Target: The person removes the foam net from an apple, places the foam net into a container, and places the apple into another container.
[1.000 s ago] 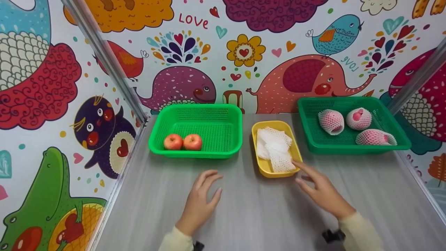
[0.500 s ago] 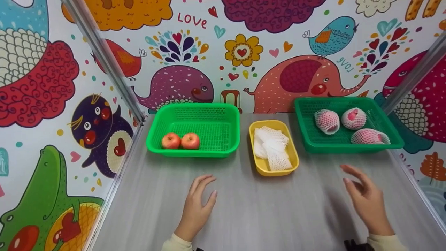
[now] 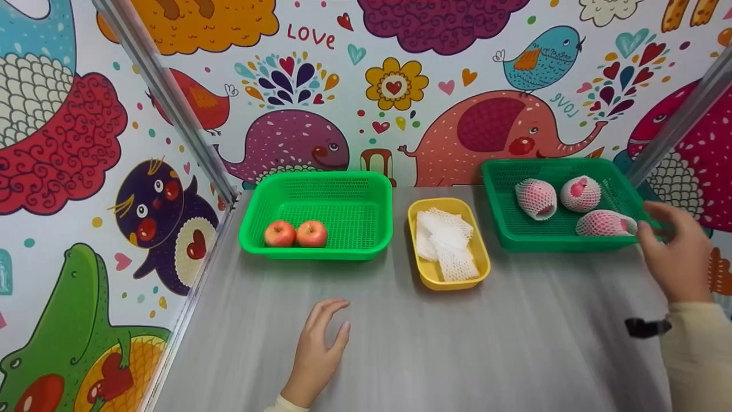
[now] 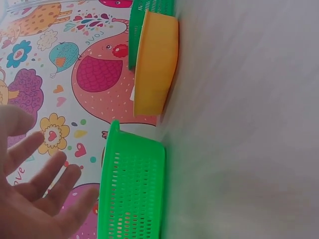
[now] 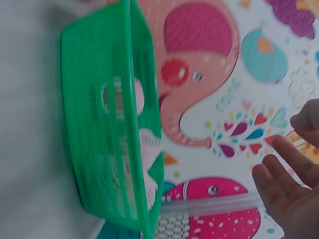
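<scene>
My right hand (image 3: 677,252) hovers at the right end of the dark green basket (image 3: 566,242), fingers loosely bent and holding nothing. In that basket lie a few apples in white foam nets, among them a netted apple (image 3: 605,222) nearest the hand. My left hand (image 3: 317,349) is over the table in front of the bright green basket (image 3: 320,252), fingers relaxed and nothing in them. Two bare apples sit in the bright green basket, one of them a red apple (image 3: 311,234). Between the baskets stands a yellow tray (image 3: 452,284) with white foam nets (image 3: 449,240) in it.
The grey table (image 3: 400,355) runs back to a patterned wall (image 3: 394,131) behind the baskets. Metal corner posts, such as the left post (image 3: 166,97), rise at both back corners. A patterned side panel (image 3: 68,171) borders the table on the left.
My right hand has moved right from the yellow tray's edge to the dark green basket's right end. The left hand has drawn back slightly toward me. The apples and nets stay in place.
</scene>
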### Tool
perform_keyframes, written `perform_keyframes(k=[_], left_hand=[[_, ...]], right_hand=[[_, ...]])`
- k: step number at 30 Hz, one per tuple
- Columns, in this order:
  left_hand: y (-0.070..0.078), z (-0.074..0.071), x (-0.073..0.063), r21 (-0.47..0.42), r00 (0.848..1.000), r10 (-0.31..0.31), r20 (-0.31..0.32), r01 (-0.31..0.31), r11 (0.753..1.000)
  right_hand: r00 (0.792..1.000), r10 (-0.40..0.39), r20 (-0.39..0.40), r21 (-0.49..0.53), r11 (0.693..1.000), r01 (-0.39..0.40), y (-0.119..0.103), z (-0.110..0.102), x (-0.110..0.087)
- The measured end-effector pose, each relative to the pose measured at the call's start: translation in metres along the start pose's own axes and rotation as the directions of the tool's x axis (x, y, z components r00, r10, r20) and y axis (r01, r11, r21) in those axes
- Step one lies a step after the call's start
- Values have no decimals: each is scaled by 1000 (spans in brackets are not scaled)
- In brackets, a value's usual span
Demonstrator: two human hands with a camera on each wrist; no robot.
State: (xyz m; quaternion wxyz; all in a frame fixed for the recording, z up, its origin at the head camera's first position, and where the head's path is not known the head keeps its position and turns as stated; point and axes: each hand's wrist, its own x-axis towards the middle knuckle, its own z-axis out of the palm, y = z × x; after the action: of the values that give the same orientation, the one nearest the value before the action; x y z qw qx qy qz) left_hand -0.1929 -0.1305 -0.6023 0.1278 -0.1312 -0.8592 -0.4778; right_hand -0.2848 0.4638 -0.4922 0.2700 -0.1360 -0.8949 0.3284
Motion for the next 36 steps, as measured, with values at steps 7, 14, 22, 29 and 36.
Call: perform_keyframes(k=[7, 14, 22, 29, 36], left_hand=[[-1, 1, -3, 14, 1000, -16, 11, 15, 1000], [1, -1, -6, 6, 998, -44, 33, 44, 999], [-1, -6, -10, -9, 999, -49, 18, 49, 999], [-2, -7, -12, 17, 999, -40, -10, 40, 999], [0, -8, -16, 6, 995, -87, -44, 87, 996]], right_hand=[[984, -45, 173, -132, 989, 69, 29, 23, 54], [901, 85, 425, -224, 975, 14, 68, 40, 78], [803, 377, 461, -485, 865, -128, 95, 62, 78], [770, 426, 475, -584, 807, -85, 69, 63, 80], [757, 460, 465, -611, 785, -102, 41, 76, 94]])
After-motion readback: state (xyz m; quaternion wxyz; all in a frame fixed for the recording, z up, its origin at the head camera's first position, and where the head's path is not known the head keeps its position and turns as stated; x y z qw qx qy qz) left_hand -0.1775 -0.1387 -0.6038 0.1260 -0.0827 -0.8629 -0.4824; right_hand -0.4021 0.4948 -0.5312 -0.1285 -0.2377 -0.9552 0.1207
